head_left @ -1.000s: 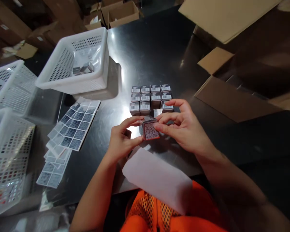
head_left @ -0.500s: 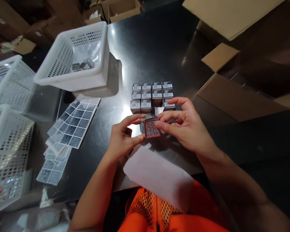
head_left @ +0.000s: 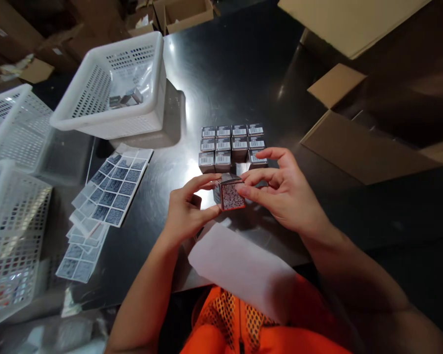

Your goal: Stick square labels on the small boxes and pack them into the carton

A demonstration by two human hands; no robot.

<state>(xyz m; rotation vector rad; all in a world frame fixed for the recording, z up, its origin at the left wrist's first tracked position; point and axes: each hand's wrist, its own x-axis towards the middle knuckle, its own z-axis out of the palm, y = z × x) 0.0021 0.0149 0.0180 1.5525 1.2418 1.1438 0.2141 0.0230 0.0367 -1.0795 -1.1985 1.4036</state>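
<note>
Small box [head_left: 230, 193] is held above the dark table [head_left: 236, 73], just on the near side of the block of boxes [head_left: 231, 147], which serves as reference. Left hand [head_left: 187, 210] is closed on the box's left side, thumb low and forefinger over the top edge; right hand [head_left: 280, 191] is pinched on its right side with thumb and forefinger, remaining fingers spread clear. The face toward the camera carries a square printed code label. Judged light, thin card, stiff at its corners but liable to dent on the flat panels; best taken by opposite edges as now, keeping fingers off the label. The block stands in tight rows, boxes touching, with one gap in its nearest row. Left of the block lie fanned label sheets [head_left: 112, 189]; beyond those, a white basket [head_left: 110, 83] holding a few boxes. Right of the block, brown cardboard [head_left: 354, 147] lies well apart. A white sheet [head_left: 243, 270] overhangs the table's near edge below the hands. Open tabletop lies beyond the block.
</note>
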